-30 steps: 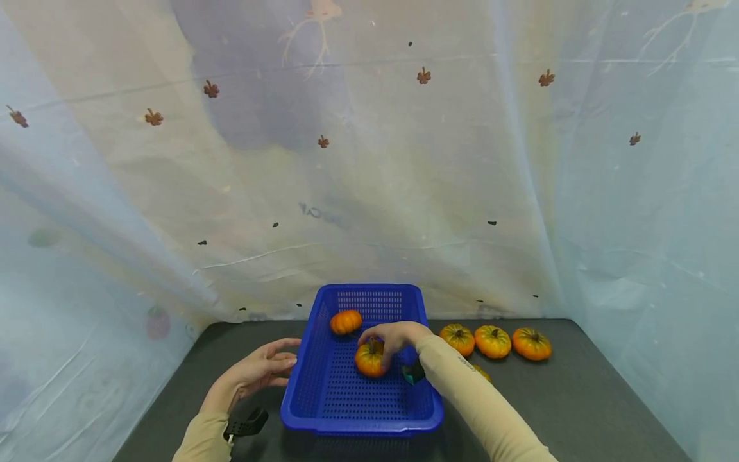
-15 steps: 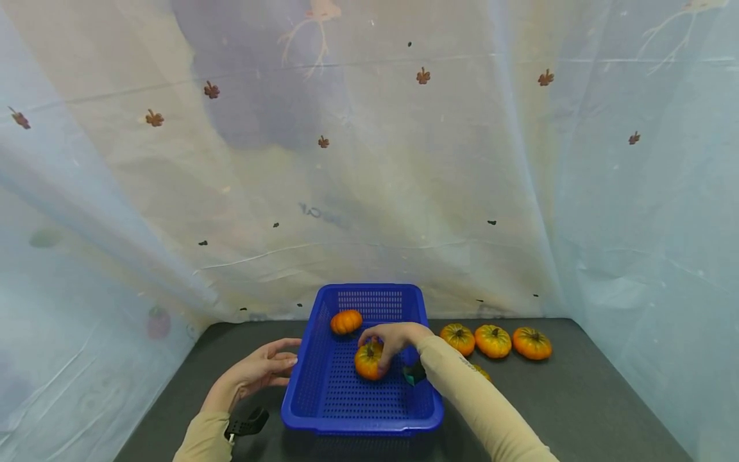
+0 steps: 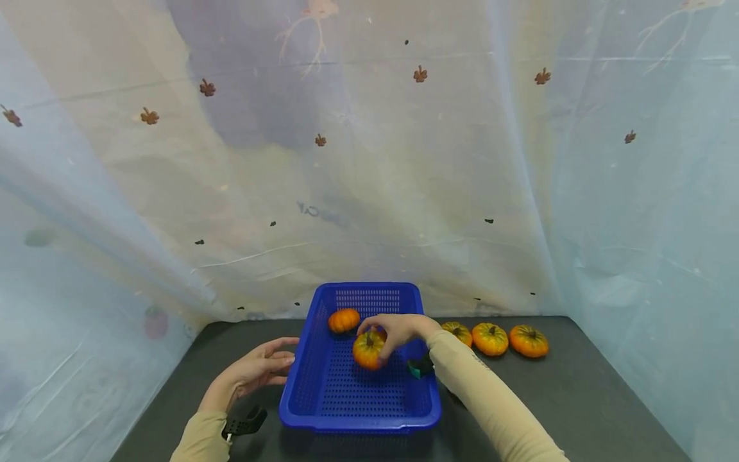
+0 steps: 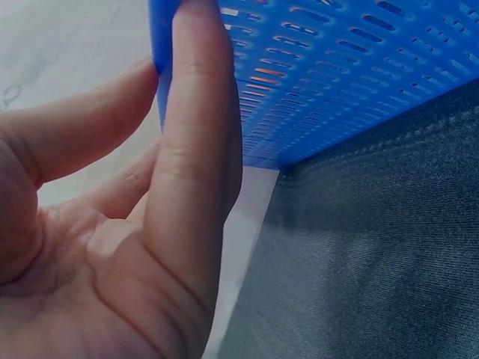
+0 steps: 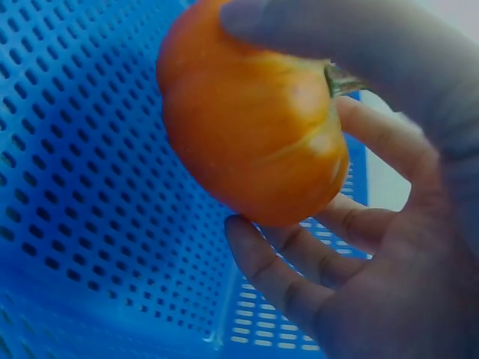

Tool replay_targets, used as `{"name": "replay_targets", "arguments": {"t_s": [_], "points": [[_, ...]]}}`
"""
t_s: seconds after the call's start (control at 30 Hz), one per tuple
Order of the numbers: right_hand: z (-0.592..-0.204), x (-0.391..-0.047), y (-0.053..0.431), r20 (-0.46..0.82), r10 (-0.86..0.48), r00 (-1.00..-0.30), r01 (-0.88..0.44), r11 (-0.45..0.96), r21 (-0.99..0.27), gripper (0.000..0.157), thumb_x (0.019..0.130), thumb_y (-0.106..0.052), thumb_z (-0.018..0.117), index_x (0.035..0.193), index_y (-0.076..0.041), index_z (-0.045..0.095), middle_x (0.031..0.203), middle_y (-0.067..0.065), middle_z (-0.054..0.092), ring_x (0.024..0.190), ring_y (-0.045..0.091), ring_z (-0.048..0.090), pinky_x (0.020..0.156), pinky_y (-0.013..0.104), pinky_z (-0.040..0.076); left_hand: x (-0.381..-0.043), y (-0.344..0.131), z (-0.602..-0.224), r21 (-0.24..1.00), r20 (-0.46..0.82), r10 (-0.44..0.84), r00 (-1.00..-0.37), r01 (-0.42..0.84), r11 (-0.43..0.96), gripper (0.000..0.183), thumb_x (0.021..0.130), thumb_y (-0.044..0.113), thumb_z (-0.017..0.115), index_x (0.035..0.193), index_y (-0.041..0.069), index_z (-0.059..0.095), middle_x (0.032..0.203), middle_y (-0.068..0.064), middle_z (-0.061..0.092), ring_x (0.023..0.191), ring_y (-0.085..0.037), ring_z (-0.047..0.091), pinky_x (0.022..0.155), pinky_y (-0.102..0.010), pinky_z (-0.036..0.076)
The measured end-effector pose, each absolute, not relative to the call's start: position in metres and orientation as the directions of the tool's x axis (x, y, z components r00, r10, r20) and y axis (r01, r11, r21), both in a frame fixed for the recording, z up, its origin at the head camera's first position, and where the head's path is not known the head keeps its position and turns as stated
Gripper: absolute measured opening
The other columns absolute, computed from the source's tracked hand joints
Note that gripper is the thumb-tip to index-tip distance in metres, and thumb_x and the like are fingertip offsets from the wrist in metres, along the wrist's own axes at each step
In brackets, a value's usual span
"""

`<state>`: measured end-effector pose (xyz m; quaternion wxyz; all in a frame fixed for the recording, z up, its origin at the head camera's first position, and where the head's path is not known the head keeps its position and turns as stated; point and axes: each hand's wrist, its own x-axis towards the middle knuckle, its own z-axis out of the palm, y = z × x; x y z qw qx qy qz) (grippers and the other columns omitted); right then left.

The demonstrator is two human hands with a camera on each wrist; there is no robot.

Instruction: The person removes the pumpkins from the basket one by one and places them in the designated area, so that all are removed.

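Observation:
My right hand [image 3: 398, 330] grips a small orange-and-yellow pumpkin [image 3: 367, 351] over the floor of a blue perforated plastic basket [image 3: 360, 423]. In the right wrist view, the thumb lies across one side of the pumpkin [image 5: 247, 127] and the fingers reach round the other, near its stem. Another small orange pumpkin [image 3: 344, 320] lies behind it at the basket's back left. At the basket's left side, my left hand [image 3: 260, 369] touches the rim with fairly straight fingers. The left wrist view shows its thumb tip and a finger [image 4: 191, 134] against the basket's outer edge.
Several more small pumpkins line the dark table [image 3: 583, 398] right of the basket: one [image 3: 458, 332] partly behind the right sleeve, then a second [image 3: 490, 339] and a third [image 3: 528, 341]. A pale plastic sheet [image 3: 369, 192] hangs behind and at both sides.
The right hand and the gripped pumpkin have risen slightly from the basket's floor. The right sleeve now covers a pumpkin that partly showed beside it. The left hand stays at the rim.

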<state>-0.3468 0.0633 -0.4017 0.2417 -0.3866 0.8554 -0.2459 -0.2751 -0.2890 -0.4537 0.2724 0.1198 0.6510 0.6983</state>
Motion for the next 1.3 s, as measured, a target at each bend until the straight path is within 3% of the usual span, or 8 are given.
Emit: {"name": "replay_targets", "arguments": {"t_s": [0.3, 0.53, 0.7, 0.83, 1.07, 1.3], "points": [[-0.383, -0.347, 0.079, -0.186, -0.792, -0.581, -0.547, 0.549, -0.632, 0.065, 0.076, -0.023, 0.082, 0.132, -0.025, 0.051, 0.130, -0.005, 0.045, 0.119, 0.018, 0.042, 0.096, 0.037, 0.044, -0.278, -0.289, -0.456, 0.972, -0.189, 0.544, -0.817, -0.234, -0.014, 0.066, 0.098, 0.011, 0.055, 0.149, 0.000, 0.015, 0.126, -0.018, 0.058, 0.112, -0.032, 0.058, 0.091, -0.048, 0.049], [-0.366, -0.346, 0.093, -0.132, -0.811, -0.569, -0.579, 0.510, -0.636, 0.066, 0.078, -0.022, 0.080, 0.135, -0.019, 0.048, 0.128, -0.003, 0.045, 0.114, 0.021, 0.043, 0.091, 0.034, 0.044, -0.277, -0.290, -0.455, 0.974, -0.175, 0.550, -0.817, -0.224, -0.023, 0.066, 0.098, 0.009, 0.054, 0.150, -0.001, 0.013, 0.127, -0.020, 0.056, 0.112, -0.032, 0.058, 0.090, -0.047, 0.049], [-0.358, -0.344, 0.106, -0.098, -0.822, -0.561, -0.586, 0.478, -0.654, 0.066, 0.078, -0.021, 0.079, 0.136, -0.017, 0.047, 0.134, -0.001, 0.043, 0.119, 0.023, 0.041, 0.096, 0.036, 0.042, -0.276, -0.289, -0.454, 0.970, -0.181, 0.552, -0.814, -0.240, -0.035, 0.067, 0.098, 0.010, 0.055, 0.150, -0.001, 0.013, 0.127, -0.020, 0.056, 0.113, -0.033, 0.058, 0.091, -0.049, 0.048], [-0.354, -0.342, 0.118, -0.087, -0.815, -0.573, -0.587, 0.482, -0.651, 0.067, 0.079, -0.021, 0.078, 0.138, -0.016, 0.045, 0.138, 0.001, 0.040, 0.123, 0.023, 0.039, 0.098, 0.038, 0.040, -0.275, -0.289, -0.454, 0.969, -0.181, 0.555, -0.812, -0.244, -0.041, 0.066, 0.099, 0.009, 0.053, 0.150, -0.001, 0.012, 0.128, -0.020, 0.056, 0.114, -0.033, 0.057, 0.092, -0.050, 0.047], [-0.344, -0.336, 0.140, -0.092, -0.792, -0.603, -0.540, 0.491, -0.684, 0.068, 0.080, -0.019, 0.077, 0.139, -0.015, 0.044, 0.134, 0.004, 0.039, 0.114, 0.028, 0.042, 0.090, 0.040, 0.043, -0.275, -0.289, -0.454, 0.971, -0.174, 0.567, -0.805, -0.235, -0.036, 0.065, 0.099, 0.008, 0.051, 0.150, -0.001, 0.011, 0.127, -0.019, 0.057, 0.115, -0.033, 0.057, 0.093, -0.050, 0.047], [-0.342, -0.332, 0.164, -0.072, -0.782, -0.620, -0.543, 0.493, -0.680, 0.070, 0.080, -0.021, 0.077, 0.141, -0.012, 0.042, 0.141, 0.008, 0.038, 0.121, 0.033, 0.040, 0.095, 0.045, 0.041, -0.276, -0.290, -0.455, 0.971, -0.180, 0.572, -0.800, -0.239, -0.029, 0.064, 0.100, 0.009, 0.051, 0.150, -0.001, 0.012, 0.128, -0.019, 0.056, 0.115, -0.032, 0.057, 0.092, -0.049, 0.048]]}}
